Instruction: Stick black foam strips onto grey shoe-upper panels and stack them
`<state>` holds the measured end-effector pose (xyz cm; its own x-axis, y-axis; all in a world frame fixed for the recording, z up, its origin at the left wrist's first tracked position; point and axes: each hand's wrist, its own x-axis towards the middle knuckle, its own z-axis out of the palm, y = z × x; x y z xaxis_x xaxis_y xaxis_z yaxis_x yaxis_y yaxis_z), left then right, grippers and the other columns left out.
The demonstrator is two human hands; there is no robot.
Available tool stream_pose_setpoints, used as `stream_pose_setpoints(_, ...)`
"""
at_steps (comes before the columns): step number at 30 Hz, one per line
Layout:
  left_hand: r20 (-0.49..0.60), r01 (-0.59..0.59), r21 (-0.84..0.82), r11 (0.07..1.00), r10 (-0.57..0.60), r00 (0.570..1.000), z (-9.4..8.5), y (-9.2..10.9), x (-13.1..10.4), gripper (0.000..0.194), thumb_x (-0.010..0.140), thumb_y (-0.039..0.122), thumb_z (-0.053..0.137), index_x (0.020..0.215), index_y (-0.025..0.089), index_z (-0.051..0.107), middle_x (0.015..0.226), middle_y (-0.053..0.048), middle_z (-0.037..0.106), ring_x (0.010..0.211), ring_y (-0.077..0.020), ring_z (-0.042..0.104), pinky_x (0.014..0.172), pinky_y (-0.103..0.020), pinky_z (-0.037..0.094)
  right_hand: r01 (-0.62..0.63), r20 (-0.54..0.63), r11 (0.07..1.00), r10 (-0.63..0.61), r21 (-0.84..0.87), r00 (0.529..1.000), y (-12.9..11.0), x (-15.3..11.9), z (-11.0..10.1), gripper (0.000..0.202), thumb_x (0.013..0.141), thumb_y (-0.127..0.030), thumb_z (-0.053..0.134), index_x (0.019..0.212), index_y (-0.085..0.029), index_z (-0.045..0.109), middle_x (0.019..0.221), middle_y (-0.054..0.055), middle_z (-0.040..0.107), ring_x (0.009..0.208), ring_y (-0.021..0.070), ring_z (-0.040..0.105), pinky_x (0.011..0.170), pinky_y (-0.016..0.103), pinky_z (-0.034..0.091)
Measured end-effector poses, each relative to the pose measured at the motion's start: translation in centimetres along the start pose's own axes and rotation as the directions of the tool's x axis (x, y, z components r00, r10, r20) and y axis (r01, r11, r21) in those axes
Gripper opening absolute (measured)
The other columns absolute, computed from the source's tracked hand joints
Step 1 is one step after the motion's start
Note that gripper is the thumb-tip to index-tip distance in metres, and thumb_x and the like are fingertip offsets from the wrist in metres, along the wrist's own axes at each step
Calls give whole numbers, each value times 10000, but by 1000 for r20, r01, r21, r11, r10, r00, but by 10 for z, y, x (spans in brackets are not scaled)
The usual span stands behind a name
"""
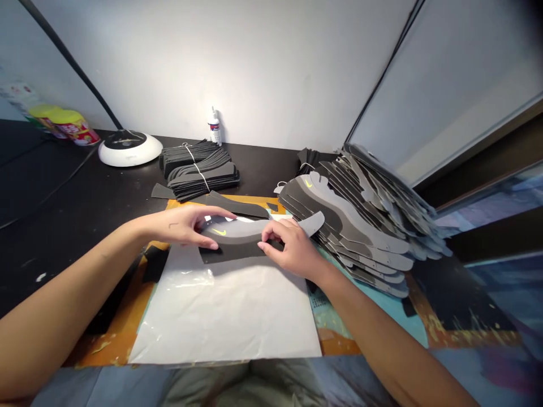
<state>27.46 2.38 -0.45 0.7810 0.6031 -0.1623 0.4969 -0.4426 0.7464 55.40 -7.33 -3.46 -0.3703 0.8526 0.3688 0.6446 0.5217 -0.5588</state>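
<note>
A grey and black shoe upper panel with a small yellow swoosh lies over a white sheet in front of me. My left hand holds the panel's left end, the thumb on its face and the fingers along the far edge. At the panel's right part, my right hand has thumb and fingertips pinched together on it, and the other fingers are curled. A grey tip of the panel sticks out past my right hand. Just behind the panel lies a loose black strip piece.
To the right, a fanned stack of similar shoe panels spreads. Behind left sits a tied bundle of black pieces, with a white glue bottle near the wall. A lamp base and yellow-red packages stand farther left.
</note>
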Motion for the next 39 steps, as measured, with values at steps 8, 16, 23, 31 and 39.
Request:
stream_pose_setpoints(8,-285,-100,481,871,263,922,6,-2,3,272,833,502,687,874,248,777,528,26,526,490,-99,432,535,-230,282,145,1,953,-151,-267,989,-13,-4,13,70,912,-209,592,843,-207,606,750,3,615,759,184,531,791,331,352)
stream_pose_setpoints(16,31,-184,133,974,181,983,26,11,8,196,867,401,693,868,219,765,617,6,634,548,-101,531,547,-191,368,385,124,816,-370,-432,921,-48,-16,36,123,906,-146,496,859,-186,602,714,-10,593,650,166,462,640,347,242)
stream_pose_setpoints(23,75,-124,155,980,113,991,28,7,12,284,899,420,652,1080,213,727,673,19,625,563,-111,524,566,-193,384,344,108,844,-330,-412,938,-43,-15,30,113,935,-181,502,875,-181,597,722,-1,603,672,168,480,647,347,257)
stream_pose_setpoints(31,90,-128,131,983,117,989,31,5,14,242,913,397,623,1019,211,736,683,12,631,569,-111,513,566,-193,371,407,122,839,-390,-361,913,-45,-18,38,115,933,-198,509,866,-183,602,696,-16,584,652,160,475,658,341,291)
stream_pose_setpoints(39,98,-114,111,987,103,990,31,4,14,262,912,416,622,1019,205,735,680,10,630,565,-115,509,552,-189,370,403,112,853,-388,-332,915,-43,-17,37,124,934,-199,507,881,-181,617,702,-16,606,660,161,499,664,341,307)
